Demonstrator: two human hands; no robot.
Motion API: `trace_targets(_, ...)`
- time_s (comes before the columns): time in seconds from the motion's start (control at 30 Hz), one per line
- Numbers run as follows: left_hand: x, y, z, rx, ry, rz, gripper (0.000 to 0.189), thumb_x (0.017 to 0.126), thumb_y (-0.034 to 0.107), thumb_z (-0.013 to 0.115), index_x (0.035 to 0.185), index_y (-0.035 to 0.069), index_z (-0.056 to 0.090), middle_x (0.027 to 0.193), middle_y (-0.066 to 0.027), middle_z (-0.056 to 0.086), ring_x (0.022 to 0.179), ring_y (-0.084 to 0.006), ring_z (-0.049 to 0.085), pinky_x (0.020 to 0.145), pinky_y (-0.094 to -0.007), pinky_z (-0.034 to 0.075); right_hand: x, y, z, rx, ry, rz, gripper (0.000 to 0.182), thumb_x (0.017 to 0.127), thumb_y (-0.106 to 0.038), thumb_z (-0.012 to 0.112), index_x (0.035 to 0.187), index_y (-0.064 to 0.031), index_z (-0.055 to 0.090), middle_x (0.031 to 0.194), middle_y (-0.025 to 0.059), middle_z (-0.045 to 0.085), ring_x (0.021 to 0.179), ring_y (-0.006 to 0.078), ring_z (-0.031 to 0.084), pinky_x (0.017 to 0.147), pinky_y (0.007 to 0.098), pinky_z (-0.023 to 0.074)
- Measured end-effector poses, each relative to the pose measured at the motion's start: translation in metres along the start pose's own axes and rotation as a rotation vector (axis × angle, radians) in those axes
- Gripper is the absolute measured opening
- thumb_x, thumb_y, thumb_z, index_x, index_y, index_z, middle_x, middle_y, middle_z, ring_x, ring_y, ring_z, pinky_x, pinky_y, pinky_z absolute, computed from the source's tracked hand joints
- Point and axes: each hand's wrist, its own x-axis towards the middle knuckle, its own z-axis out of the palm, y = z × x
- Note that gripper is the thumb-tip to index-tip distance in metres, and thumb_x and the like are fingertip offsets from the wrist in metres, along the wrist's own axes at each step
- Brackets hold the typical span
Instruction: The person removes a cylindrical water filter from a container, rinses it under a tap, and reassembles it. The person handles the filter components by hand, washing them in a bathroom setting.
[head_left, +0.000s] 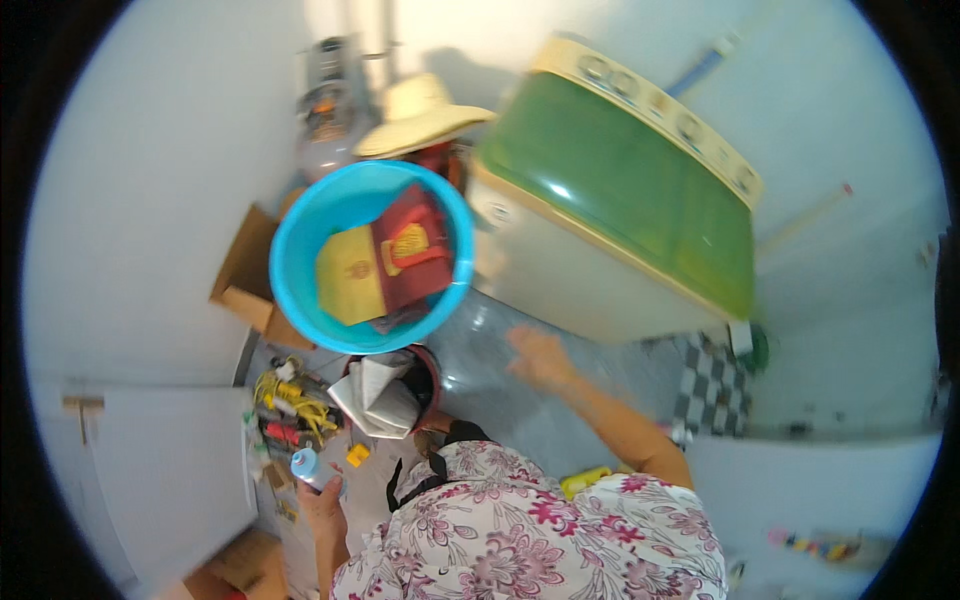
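My left hand (324, 504) is closed around a pale blue and white bottle (309, 466), whose cap end points up and away from me. Out in front of the washing machine, my right hand (541, 360) is held in the air, blurred, with no object visible in it. A blue plastic basin (371, 341) lies ahead, with a red and yellow box or bag (382, 270) inside. Below the basin, a dark bin (429, 375) holds folded silvery sheeting (379, 401).
A twin-tub washing machine (570, 270) with a green lid fills the right. A straw hat (420, 112) sits behind the basin. Cardboard boxes (247, 262) stand at left. Yellow cord and tools (300, 405) clutter the floor. A yellow object (585, 480) lies beside my body.
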Motion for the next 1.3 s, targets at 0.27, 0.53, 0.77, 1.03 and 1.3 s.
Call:
trace_targets(0.27, 0.006, -0.016, 0.064, 0.213, -0.279, -0.118, 0.051, 0.068, 0.009, 0.074, 0.112, 0.004, 0.049, 0.095, -0.0059, 0.06, 0.087, -0.0171, 0.056, 0.082, -0.0303, 0.043, -0.276, 0.003, 0.132, 0.297, -0.375, 0.465, 0.046, 0.083, -0.035, 0.058, 0.117, -0.0042, 0.052, 0.112, 0.0189, 0.059, 0.101, 0.0372, 0.057, 0.087, 0.0458, 0.0453)
trace_targets(0.53, -0.053, -0.05, 0.239, 0.339, -0.696, -0.091, 0.05, 0.067, 0.008, 0.071, 0.113, 0.004, 0.05, 0.096, -0.0063, 0.058, 0.086, -0.018, 0.057, 0.082, -0.0317, 0.044, -0.394, 0.09, 0.134, 0.446, -0.085, 0.866, 0.049, 0.085, -0.039, 0.055, 0.12, -0.0053, 0.051, 0.108, 0.0223, 0.06, 0.1, 0.0368, 0.057, 0.084, 0.0444, 0.0455)
trace_targets(0.77, -0.148, -0.108, 0.414, 0.466, -0.974, -0.036, 0.042, 0.068, 0.008, 0.07, 0.106, 0.004, 0.051, 0.092, -0.0054, 0.059, 0.084, -0.0165, 0.056, 0.081, -0.0302, 0.044, -0.489, 0.156, 0.103, 0.596, -0.024, 1.004, 0.05, 0.085, -0.04, 0.055, 0.119, -0.0042, 0.051, 0.108, 0.023, 0.06, 0.098, 0.0372, 0.059, 0.085, 0.0443, 0.0452)
trace_targets(1.03, -0.226, -0.183, 0.576, 0.549, -1.276, -0.155, 0.045, 0.067, 0.004, 0.073, 0.107, 0.005, 0.052, 0.093, -0.0049, 0.062, 0.086, -0.0155, 0.057, 0.08, -0.0298, 0.045, -0.597, 0.241, 0.115, 0.617, 0.186, 1.25, 0.045, 0.084, -0.04, 0.055, 0.114, -0.0058, 0.055, 0.103, 0.0212, 0.063, 0.096, 0.0372, 0.06, 0.08, 0.0468, 0.0465)
trace_targets(1.3, -0.297, -0.242, 0.789, 0.655, -1.5, -0.173, 0.043, 0.069, 0.006, 0.072, 0.107, 0.005, 0.052, 0.093, -0.0041, 0.061, 0.085, -0.0147, 0.057, 0.079, -0.0291, 0.045, -0.616, 0.341, 0.109, 0.685, 0.411, 1.3, 0.046, 0.084, -0.04, 0.055, 0.114, -0.0043, 0.055, 0.104, 0.0212, 0.062, 0.097, 0.0375, 0.06, 0.084, 0.0449, 0.0461)
